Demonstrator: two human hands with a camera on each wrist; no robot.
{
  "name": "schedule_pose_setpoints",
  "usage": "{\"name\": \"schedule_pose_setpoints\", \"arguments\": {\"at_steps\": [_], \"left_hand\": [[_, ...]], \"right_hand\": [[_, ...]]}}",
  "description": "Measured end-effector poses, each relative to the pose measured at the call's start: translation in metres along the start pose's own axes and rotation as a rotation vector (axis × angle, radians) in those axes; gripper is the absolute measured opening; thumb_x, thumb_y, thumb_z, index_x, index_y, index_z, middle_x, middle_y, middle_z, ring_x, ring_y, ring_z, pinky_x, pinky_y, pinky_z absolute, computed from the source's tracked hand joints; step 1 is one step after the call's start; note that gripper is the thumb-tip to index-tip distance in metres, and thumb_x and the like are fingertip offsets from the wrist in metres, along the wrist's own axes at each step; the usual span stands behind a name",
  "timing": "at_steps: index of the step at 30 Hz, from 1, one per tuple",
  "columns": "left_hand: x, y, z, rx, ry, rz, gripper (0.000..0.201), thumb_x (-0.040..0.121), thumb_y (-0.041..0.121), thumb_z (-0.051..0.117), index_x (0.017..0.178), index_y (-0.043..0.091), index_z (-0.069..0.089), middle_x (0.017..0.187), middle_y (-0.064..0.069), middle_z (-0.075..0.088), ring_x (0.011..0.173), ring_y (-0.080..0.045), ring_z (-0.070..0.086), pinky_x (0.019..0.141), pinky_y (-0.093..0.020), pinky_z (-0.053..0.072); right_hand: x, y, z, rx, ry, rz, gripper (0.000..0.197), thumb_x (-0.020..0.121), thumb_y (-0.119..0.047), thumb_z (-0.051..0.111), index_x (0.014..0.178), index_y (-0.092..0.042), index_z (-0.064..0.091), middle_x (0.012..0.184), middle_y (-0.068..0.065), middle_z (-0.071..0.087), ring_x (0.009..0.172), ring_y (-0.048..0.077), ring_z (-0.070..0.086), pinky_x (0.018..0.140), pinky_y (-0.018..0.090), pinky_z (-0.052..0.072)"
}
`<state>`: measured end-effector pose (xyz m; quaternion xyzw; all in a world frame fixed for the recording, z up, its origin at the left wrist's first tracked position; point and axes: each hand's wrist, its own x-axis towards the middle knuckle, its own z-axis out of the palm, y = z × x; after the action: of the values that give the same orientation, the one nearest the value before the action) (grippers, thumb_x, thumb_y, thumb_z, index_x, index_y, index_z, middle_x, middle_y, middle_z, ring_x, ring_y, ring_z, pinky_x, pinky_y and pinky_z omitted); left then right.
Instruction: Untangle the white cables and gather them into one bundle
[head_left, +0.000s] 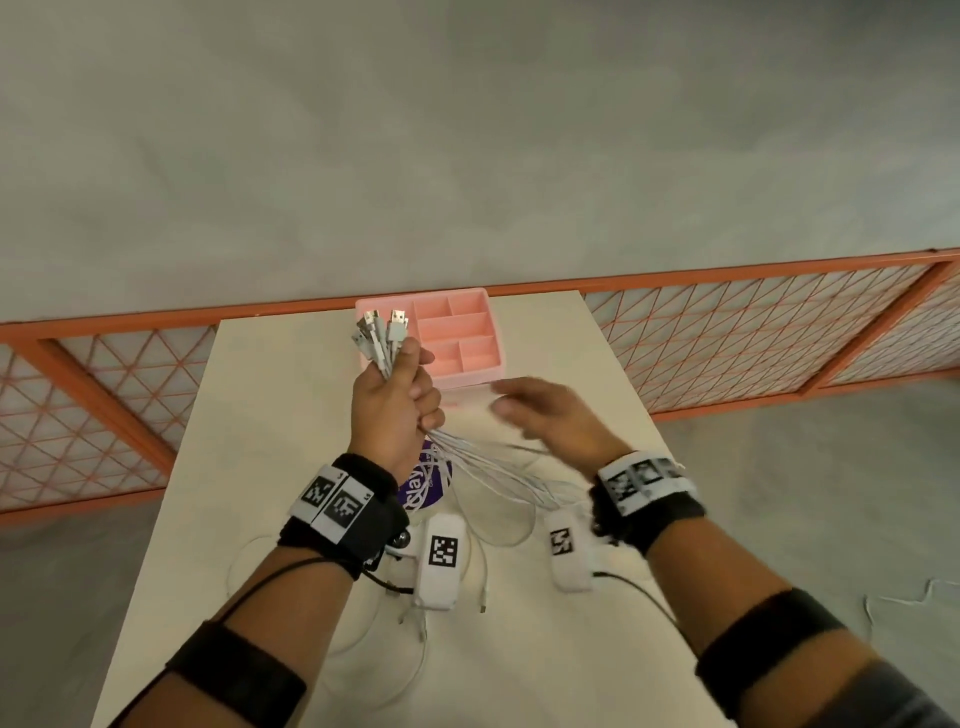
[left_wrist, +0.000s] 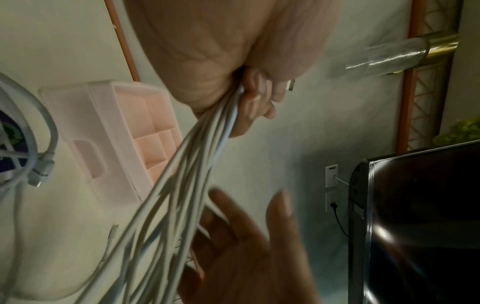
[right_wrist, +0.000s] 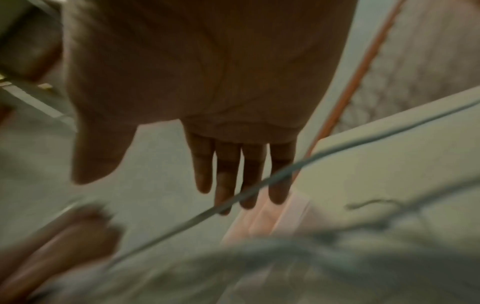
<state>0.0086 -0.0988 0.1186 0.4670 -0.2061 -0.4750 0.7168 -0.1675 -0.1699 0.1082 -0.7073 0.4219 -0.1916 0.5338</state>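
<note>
My left hand grips a bunch of white cables in a fist above the table, their USB plugs sticking up out of the top. In the left wrist view the cables fan down from the curled fingers. The loose ends trail onto the table towards me. My right hand hovers open and blurred just right of the fist, fingers straight, holding nothing. One cable crosses in front of its straight fingers in the right wrist view.
A pink compartment tray stands at the table's far edge behind the hands. A purple-labelled round object lies under the cables. An orange mesh fence runs behind the table. More cable ends lie near me.
</note>
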Motion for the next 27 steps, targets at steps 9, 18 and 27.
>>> {"name": "schedule_pose_setpoints", "arguments": {"at_steps": [9, 18, 27], "left_hand": [[0.019, 0.029, -0.031, -0.087, 0.147, 0.080, 0.031, 0.103, 0.035, 0.050, 0.083, 0.013, 0.056, 0.055, 0.006, 0.033, 0.044, -0.008, 0.027, 0.043, -0.021, 0.028], [0.035, 0.035, -0.071, -0.182, 0.269, 0.072, 0.032, 0.103, 0.039, 0.049, 0.084, 0.015, 0.056, 0.055, 0.007, 0.033, 0.044, -0.008, 0.025, 0.041, -0.021, 0.025], [0.009, 0.002, -0.076, -0.060, 0.062, -0.234, 0.033, 0.102, 0.040, 0.048, 0.081, 0.015, 0.055, 0.053, 0.008, 0.032, 0.039, -0.004, 0.023, 0.034, -0.017, 0.022]], "right_hand": [[0.001, 0.064, 0.057, -0.518, -0.064, -0.052, 0.026, 0.098, -0.043, 0.052, 0.085, -0.021, 0.057, 0.080, 0.001, 0.064, 0.078, 0.021, 0.062, 0.070, 0.033, 0.046], [-0.042, 0.175, -0.031, -0.906, -0.036, 0.358, 0.018, 0.095, -0.041, 0.052, 0.087, -0.026, 0.058, 0.087, -0.003, 0.062, 0.093, 0.023, 0.065, 0.076, 0.028, 0.046], [-0.057, 0.189, -0.134, -1.181, 0.367, 0.648, 0.016, 0.096, -0.023, 0.045, 0.091, -0.022, 0.060, 0.087, 0.000, 0.062, 0.090, 0.024, 0.059, 0.090, 0.039, 0.048]]}}
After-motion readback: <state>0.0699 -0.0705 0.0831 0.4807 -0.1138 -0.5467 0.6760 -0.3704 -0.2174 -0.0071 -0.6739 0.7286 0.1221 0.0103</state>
